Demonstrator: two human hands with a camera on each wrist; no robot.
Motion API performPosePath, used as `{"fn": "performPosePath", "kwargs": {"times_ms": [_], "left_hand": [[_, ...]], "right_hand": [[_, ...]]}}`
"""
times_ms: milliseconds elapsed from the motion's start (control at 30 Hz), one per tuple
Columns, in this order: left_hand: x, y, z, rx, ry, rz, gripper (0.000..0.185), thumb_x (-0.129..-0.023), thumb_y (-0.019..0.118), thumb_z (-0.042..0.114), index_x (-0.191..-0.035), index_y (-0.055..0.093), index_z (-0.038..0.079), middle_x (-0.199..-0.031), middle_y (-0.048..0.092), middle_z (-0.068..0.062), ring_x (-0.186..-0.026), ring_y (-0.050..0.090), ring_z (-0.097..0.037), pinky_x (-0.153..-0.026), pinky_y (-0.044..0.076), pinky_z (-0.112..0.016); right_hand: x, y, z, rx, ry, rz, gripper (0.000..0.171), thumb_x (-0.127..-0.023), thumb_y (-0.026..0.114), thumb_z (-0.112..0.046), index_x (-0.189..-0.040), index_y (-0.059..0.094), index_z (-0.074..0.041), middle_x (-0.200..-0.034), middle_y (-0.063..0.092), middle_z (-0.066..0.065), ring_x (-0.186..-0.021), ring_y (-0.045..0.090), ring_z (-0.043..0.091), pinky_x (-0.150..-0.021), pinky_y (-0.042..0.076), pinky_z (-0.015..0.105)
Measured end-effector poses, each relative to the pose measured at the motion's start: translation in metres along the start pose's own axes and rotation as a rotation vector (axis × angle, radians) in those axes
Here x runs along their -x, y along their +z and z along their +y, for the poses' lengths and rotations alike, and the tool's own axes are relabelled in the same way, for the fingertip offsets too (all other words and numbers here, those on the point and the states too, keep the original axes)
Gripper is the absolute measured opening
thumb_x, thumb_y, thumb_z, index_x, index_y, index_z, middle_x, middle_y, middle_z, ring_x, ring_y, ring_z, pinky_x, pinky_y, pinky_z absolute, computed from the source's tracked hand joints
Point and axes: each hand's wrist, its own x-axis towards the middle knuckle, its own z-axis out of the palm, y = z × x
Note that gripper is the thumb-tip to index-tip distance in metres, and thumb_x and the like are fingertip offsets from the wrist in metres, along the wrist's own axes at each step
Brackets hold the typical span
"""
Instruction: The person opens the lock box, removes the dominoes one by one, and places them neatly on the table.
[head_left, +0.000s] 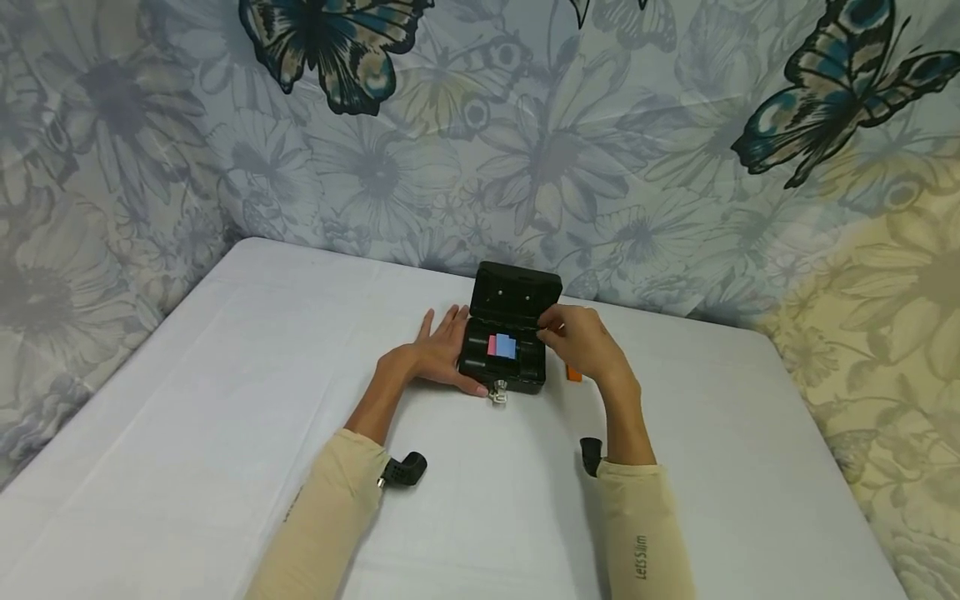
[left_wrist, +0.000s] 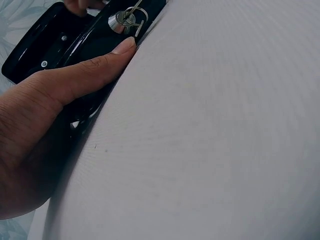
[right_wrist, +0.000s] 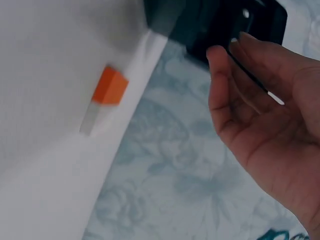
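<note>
Black box (head_left: 527,386) sits on the white table (head_left: 225,375), lid (head_left: 517,287) raised at the far side, leaving the interior facing the person. Blue piece (head_left: 506,347) and pink piece (head_left: 492,344) lie side by side within. Keys (head_left: 498,395) hang from the front lock (left_wrist: 115,23). Left hand (head_left: 437,354): fingers extended by the left side, thumb against the front; presumably braces the box. Right hand (head_left: 588,337): fingertips bent toward thumb at the right rear; cannot tell whether anything is pinched. Orange item (right_wrist: 110,87) lies right of the box, apart, probably for easy reach.
</note>
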Motion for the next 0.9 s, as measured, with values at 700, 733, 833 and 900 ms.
{"fn": "performPosePath", "kwargs": {"times_ms": [700, 733, 833, 900], "left_hand": [[0.002, -0.004, 0.002, -0.033, -0.009, -0.035, 0.138, -0.081, 0.077, 0.062, -0.166, -0.015, 0.002, -0.177, -0.014, -0.016, -0.165, -0.018, -0.03, -0.13, -0.019, -0.057], [0.002, -0.004, 0.002, -0.033, -0.01, -0.037, 0.138, -0.081, 0.077, 0.062, -0.165, -0.015, 0.002, -0.177, -0.014, -0.016, -0.165, -0.018, -0.03, -0.13, -0.019, -0.057], [0.001, -0.003, 0.001, -0.023, -0.005, -0.032, 0.138, -0.081, 0.077, 0.061, -0.166, -0.015, 0.002, -0.177, -0.014, -0.017, -0.165, -0.018, -0.031, -0.129, -0.019, -0.058], [0.001, -0.003, 0.002, -0.019, 0.0, -0.028, 0.138, -0.081, 0.078, 0.061, -0.166, -0.014, 0.003, -0.177, -0.013, -0.017, -0.165, -0.018, -0.031, -0.129, -0.019, -0.058]], "right_hand": [[-0.019, 0.05, -0.034, 0.173, 0.069, 0.026, 0.023, -0.1, 0.072, -0.016, -0.112, 0.073, 0.004, -0.099, 0.076, 0.016, -0.08, 0.071, 0.024, -0.077, 0.061, 0.041], [-0.019, 0.051, -0.034, 0.181, 0.066, 0.026, 0.023, -0.099, 0.072, -0.016, -0.112, 0.073, 0.003, -0.098, 0.076, 0.015, -0.078, 0.07, 0.023, -0.076, 0.061, 0.04], [-0.019, 0.053, -0.034, 0.187, 0.069, 0.034, 0.023, -0.1, 0.072, -0.016, -0.112, 0.073, 0.003, -0.097, 0.075, 0.015, -0.077, 0.07, 0.023, -0.075, 0.06, 0.04], [-0.019, 0.053, -0.034, 0.187, 0.067, 0.042, 0.022, -0.101, 0.07, -0.015, -0.111, 0.073, 0.004, -0.099, 0.076, 0.016, -0.079, 0.071, 0.025, -0.076, 0.061, 0.041]]}}
